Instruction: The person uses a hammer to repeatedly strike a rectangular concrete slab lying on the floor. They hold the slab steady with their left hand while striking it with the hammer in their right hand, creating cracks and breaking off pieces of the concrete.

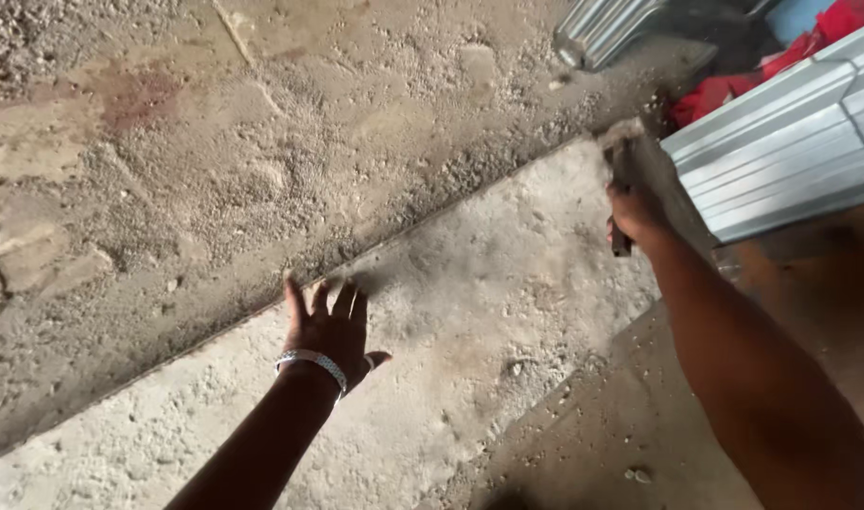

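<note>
My left hand [330,326] lies flat with fingers spread on a long, dusty grey slab [470,283] that runs diagonally across the ground. A silver bracelet [311,362] circles its wrist. My right hand [635,212] is closed around the dark handle of a tool [621,151] whose pale, blurred head is raised near the slab's far end. The tool's exact kind is too blurred to tell.
Rough sandy ground with gravel [214,161] lies beyond the slab. Corrugated grey metal sheets [791,142] sit at the right, another sheet [602,28] at the top, and red cloth [734,85] between them. A darker flat surface [621,425] lies at bottom right.
</note>
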